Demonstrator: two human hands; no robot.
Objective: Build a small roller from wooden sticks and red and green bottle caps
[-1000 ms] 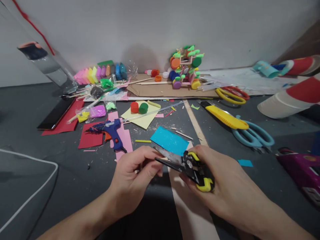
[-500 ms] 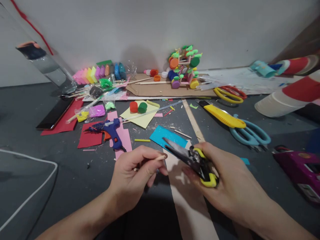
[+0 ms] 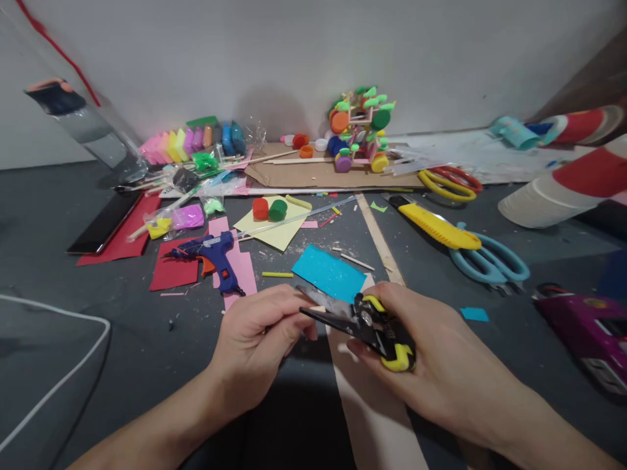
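Observation:
My left hand (image 3: 262, 339) pinches a short wooden stick (image 3: 317, 309), whose pale tip pokes out past the fingertips. Wrapped in my right hand (image 3: 426, 346) is a pair of black and yellow shears (image 3: 366, 320), blades pointing left and parted. The stick's tip lies between the two blades, close to my left fingers. A blue card (image 3: 329, 271) rests on the dark table just beyond the blades. Below the shears runs a pale board strip (image 3: 369, 405).
A blue glue gun (image 3: 223, 258) lies at the left. Farther right are a yellow cutter (image 3: 438, 225), blue-handled scissors (image 3: 490, 261) and a white cup (image 3: 533, 201). A colourful stick model (image 3: 361, 130) stands on cardboard at the back. A bottle (image 3: 95, 134) stands back left.
The shears have moved left and turned, so their parted blades are now around the tip of the stick. My left hand has barely moved and still holds the stick.

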